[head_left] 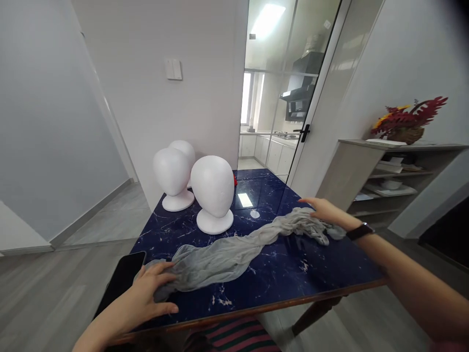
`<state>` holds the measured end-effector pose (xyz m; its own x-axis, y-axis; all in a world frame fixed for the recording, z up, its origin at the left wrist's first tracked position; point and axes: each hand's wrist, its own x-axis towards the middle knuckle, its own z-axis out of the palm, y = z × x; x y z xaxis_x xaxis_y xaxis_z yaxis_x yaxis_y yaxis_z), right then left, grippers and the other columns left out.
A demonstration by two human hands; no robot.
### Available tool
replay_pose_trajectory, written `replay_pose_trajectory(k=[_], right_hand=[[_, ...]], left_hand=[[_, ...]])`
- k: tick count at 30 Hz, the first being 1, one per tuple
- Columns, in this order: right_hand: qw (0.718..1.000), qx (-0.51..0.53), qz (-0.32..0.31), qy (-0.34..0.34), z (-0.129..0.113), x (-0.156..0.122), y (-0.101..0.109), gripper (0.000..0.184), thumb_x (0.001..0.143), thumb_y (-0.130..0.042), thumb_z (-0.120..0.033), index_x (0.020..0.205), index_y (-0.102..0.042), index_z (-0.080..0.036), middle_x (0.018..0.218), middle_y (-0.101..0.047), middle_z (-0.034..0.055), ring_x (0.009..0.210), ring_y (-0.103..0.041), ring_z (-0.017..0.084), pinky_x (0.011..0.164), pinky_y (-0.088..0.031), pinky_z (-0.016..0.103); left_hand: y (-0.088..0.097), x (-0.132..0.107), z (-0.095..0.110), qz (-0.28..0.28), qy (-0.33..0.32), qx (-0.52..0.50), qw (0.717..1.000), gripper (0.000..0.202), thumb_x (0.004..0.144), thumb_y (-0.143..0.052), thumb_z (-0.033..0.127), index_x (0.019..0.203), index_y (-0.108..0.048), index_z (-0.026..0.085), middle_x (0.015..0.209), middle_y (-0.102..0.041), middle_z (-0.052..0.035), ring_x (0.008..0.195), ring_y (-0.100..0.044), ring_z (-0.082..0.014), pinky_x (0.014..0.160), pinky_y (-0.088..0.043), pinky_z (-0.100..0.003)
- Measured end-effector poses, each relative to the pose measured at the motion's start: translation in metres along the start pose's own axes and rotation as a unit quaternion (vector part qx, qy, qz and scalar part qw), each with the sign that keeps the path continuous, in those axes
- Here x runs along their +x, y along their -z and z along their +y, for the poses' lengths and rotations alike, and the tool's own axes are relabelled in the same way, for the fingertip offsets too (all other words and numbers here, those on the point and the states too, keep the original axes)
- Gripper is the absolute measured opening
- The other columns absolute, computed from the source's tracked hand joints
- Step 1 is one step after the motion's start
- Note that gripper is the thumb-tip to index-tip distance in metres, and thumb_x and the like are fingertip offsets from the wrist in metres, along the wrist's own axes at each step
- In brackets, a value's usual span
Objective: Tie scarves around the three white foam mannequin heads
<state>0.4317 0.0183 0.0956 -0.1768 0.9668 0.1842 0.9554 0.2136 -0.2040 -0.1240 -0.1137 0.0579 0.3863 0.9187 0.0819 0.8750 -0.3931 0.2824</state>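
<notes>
A thin grey scarf (pixel 227 254) lies stretched and crumpled across the dark blue marbled table (pixel 278 283). My left hand (pixel 152 291) rests on its left end, fingers spread, thumb apart on the table side. Over the bunched right end is my right hand (pixel 324 211), fingers extended, with a dark band on the wrist; some fingers are hidden from this angle. Behind the scarf stands a white foam mannequin head (pixel 213 188) on a round base. A second white head (pixel 171 173) is to its left, and a third white head (pixel 185 149) is partly hidden behind them.
A black phone-like device (pixel 122 278) lies at the table's left edge, beside my left hand. Behind the front head, a small red object (pixel 235 181) peeks out. A glass door (pixel 274 98) stands beyond the table, and a shelf (pixel 388 171) with a flower basket is at right.
</notes>
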Motion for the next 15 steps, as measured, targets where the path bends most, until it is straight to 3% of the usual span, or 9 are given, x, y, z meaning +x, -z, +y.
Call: replay_pose_trajectory(k=[1,3,5,7,9,12,15], right_hand=[[0.999,0.022,-0.023,0.031,-0.007,-0.005,-0.016,0.052,0.063,-0.05,-0.01,0.113,-0.062,-0.015,0.114,-0.066,0.0098,0.105,-0.062,0.026,0.093,-0.048,0.036],[0.989,0.071,-0.074,0.102,-0.025,-0.018,-0.048,0.055,0.066,-0.051,-0.013,0.121,-0.056,-0.015,0.122,-0.061,0.0111,0.112,-0.058,0.026,0.098,-0.044,0.039],[0.985,0.084,-0.055,0.137,-0.041,-0.029,-0.077,0.051,0.072,-0.05,-0.016,0.123,-0.054,-0.017,0.127,-0.057,0.0117,0.115,-0.055,0.026,0.1,-0.042,0.041],[0.99,0.078,-0.005,0.121,-0.051,-0.036,-0.099,0.037,0.078,-0.044,-0.018,0.113,-0.057,-0.016,0.122,-0.058,0.0128,0.111,-0.056,0.024,0.098,-0.042,0.042],[0.992,0.096,0.032,0.075,-0.056,-0.037,-0.11,0.028,0.084,-0.037,-0.02,0.1,-0.059,-0.017,0.106,-0.064,0.0118,0.098,-0.06,0.023,0.092,-0.045,0.042],[0.974,0.208,0.091,-0.013,-0.059,-0.035,-0.097,0.021,0.085,-0.037,-0.028,0.091,-0.056,-0.02,0.086,-0.065,0.0073,0.083,-0.061,0.023,0.081,-0.049,0.04],[0.915,0.386,0.098,-0.067,-0.063,-0.037,-0.049,0.021,0.084,-0.043,-0.038,0.092,-0.053,-0.022,0.079,-0.063,0.0042,0.071,-0.061,0.021,0.066,-0.051,0.034]], left_hand=[[0.0,0.0,0.002,-0.013,-0.007,-0.022,1.0,0.028,0.073,-0.063,0.04,0.099,-0.069,0.031,0.128,-0.058,-0.0047,0.116,-0.054,-0.0299,0.106,-0.034,-0.049],[-0.002,0.005,0.008,0.015,-0.007,-0.051,0.999,0.03,0.082,-0.053,0.043,0.105,-0.068,0.03,0.135,-0.052,-0.0038,0.121,-0.051,-0.0266,0.104,-0.039,-0.043],[-0.006,0.018,0.013,0.046,0.0,-0.068,0.997,0.04,0.085,-0.047,0.036,0.123,-0.057,0.03,0.142,-0.045,-0.0039,0.126,-0.046,-0.0231,0.105,-0.038,-0.039],[-0.013,0.032,0.016,0.018,-0.002,-0.082,0.996,0.059,0.081,-0.051,0.029,0.139,-0.039,0.028,0.149,-0.034,-0.0053,0.133,-0.038,-0.0217,0.108,-0.034,-0.038],[-0.021,0.041,0.018,-0.044,0.001,-0.09,0.995,0.075,0.073,-0.058,0.026,0.143,-0.031,0.026,0.152,-0.028,-0.0072,0.135,-0.034,-0.023,0.109,-0.032,-0.038],[-0.028,0.045,0.022,-0.095,0.027,-0.084,0.991,0.078,0.066,-0.063,0.028,0.14,-0.036,0.026,0.143,-0.043,-0.0087,0.13,-0.042,-0.0259,0.105,-0.035,-0.038],[-0.023,0.043,0.028,-0.114,0.034,-0.052,0.991,0.055,0.07,-0.055,0.024,0.125,-0.052,0.027,0.108,-0.066,-0.0059,0.104,-0.06,-0.0254,0.092,-0.043,-0.038]])
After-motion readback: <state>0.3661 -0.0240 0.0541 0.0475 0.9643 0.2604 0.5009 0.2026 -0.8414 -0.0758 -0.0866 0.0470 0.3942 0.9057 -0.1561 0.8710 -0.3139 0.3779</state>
